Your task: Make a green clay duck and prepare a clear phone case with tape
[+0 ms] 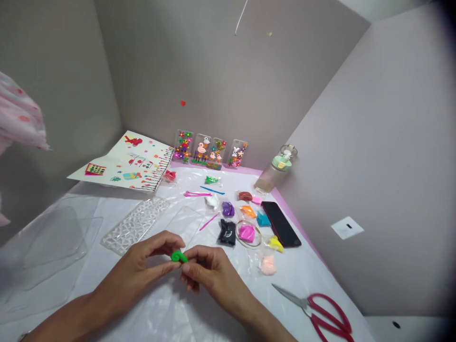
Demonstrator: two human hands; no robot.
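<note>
Both hands over the near middle of the table. Green clay (175,256) between them, a coil at its left end and a short tail running right. Right hand (204,268): thumb and forefinger nearly closed, pinching the tail end. Left hand (156,256): thumb and forefinger curved about the coil, tips a little parted (cannot tell how firmly they press, if at all).

Progress, as judged: the curl is mostly formed; the straight tail remains uncoiled. A clear panel (187,219) lies flat just beyond the hands, no clay seen on it. Left of it, a textured clear sheet (137,223).

Right of centre, small packets of coloured clay, among them a black packet (227,232) and a purple packet (228,209); a green packet (211,180) lies farther off. Far side: four decorated cases (202,148) upright against the wall, looking finished. Near right: red-handled scissors (304,303), lying apart from both hands.
</note>
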